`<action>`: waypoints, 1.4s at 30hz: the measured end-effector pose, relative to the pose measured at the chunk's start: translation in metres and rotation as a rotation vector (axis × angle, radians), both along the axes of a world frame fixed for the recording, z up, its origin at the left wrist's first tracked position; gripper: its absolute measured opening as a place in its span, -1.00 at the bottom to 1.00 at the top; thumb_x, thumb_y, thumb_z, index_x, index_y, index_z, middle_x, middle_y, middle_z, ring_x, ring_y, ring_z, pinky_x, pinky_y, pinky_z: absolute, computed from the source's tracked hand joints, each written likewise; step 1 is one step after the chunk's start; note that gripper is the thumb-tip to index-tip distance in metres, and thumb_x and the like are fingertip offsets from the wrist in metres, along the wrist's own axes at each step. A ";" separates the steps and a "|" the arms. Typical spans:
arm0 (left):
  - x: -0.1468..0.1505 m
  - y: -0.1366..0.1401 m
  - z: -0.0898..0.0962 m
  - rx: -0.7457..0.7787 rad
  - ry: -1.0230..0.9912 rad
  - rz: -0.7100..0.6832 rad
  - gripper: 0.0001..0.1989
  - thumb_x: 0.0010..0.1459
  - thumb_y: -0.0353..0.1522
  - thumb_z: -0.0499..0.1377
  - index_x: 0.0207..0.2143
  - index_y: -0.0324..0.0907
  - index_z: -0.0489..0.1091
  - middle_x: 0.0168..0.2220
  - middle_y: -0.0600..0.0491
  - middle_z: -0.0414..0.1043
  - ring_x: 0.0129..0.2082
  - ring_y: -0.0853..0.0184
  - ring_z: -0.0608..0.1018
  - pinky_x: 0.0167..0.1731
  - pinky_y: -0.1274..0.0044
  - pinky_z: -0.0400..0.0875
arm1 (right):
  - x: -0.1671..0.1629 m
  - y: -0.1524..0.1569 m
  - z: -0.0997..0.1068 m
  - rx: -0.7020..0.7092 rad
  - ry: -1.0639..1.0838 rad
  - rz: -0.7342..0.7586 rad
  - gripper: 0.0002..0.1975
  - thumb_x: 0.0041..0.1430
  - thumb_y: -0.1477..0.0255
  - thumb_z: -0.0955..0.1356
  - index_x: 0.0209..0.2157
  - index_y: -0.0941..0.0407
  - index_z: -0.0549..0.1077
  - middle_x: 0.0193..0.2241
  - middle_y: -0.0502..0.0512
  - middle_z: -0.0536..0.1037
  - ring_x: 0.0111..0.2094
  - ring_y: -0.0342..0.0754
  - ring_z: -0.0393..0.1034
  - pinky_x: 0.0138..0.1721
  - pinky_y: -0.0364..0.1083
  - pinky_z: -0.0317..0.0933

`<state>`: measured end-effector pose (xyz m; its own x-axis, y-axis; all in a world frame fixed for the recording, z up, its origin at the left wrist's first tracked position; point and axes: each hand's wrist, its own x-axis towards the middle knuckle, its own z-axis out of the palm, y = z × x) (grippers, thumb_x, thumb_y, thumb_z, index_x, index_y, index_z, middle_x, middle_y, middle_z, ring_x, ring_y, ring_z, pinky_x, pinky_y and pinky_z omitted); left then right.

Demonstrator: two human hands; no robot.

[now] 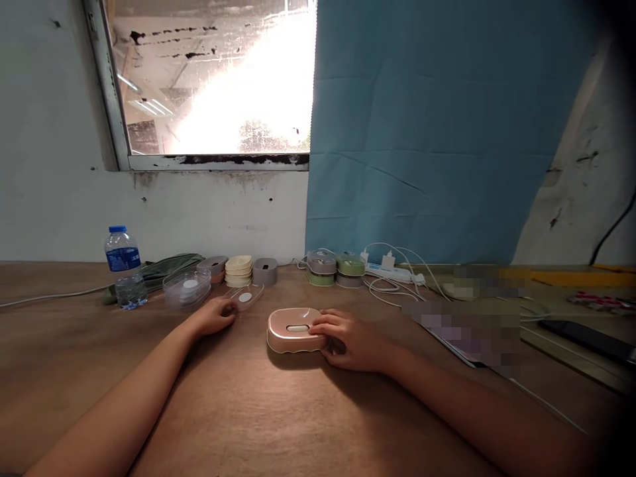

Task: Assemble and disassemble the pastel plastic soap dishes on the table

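Note:
My right hand grips the right end of a pink oval plastic box, with fingers on its top and the thumb low at its side. The box sits flat on the wooden table and has a pale oval inset in its top. Farther left, my left hand rests on the table, fingers curled together at the left edge of a clear plastic cover with a white round spot. Its fingertips are partly hidden. A clear plastic tray holding white round pieces lies just beyond that hand.
Along the wall stand a water bottle, a stack of cream-coloured parts, grey oval parts and stacked grey and green boxes. White cables run from a power strip. A dark phone lies at the right.

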<state>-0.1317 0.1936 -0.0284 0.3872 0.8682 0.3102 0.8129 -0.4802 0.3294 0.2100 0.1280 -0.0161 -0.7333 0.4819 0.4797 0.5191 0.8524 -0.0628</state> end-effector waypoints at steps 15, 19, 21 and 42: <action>0.073 -0.040 0.022 -0.537 -1.405 -0.442 -0.76 -0.01 -0.28 0.24 -0.34 -0.24 0.32 -0.38 0.12 0.39 -0.23 0.31 0.53 -0.08 0.50 0.30 | 0.004 0.005 -0.009 0.080 0.280 -0.128 -0.30 -0.02 0.38 0.34 0.16 0.01 0.02 0.20 0.18 -0.08 0.14 0.14 0.02 0.08 0.13 0.08; 0.087 -0.055 0.021 -0.731 -1.363 -0.531 -0.82 0.02 -0.34 0.24 -0.36 -0.25 0.34 -0.40 0.11 0.39 -0.25 0.31 0.54 -0.11 0.51 0.32 | 0.004 0.005 -0.010 0.115 0.311 -0.040 -0.35 0.01 0.37 0.34 0.14 0.03 0.07 0.19 0.19 -0.09 0.15 0.14 0.00 0.10 0.13 0.06; 0.092 -0.057 0.019 -0.772 -1.377 -0.549 -0.83 0.01 -0.35 0.24 -0.36 -0.25 0.35 -0.42 0.12 0.39 -0.25 0.31 0.54 -0.10 0.49 0.32 | 0.005 0.007 -0.010 0.122 0.286 -0.001 -0.40 0.03 0.36 0.34 0.12 0.02 0.12 0.18 0.18 -0.06 0.16 0.13 -0.04 0.11 0.12 0.04; 0.073 -0.032 -0.012 -0.402 -0.680 -0.453 -0.05 -0.34 -0.43 0.40 0.12 -0.02 0.04 0.08 -0.09 0.02 0.02 0.18 0.32 0.06 0.27 0.18 | 0.006 0.017 -0.017 -0.418 0.216 -0.003 -0.56 0.21 0.25 0.19 0.12 -0.01 0.13 0.06 0.12 0.18 0.09 0.05 0.08 0.11 0.07 0.01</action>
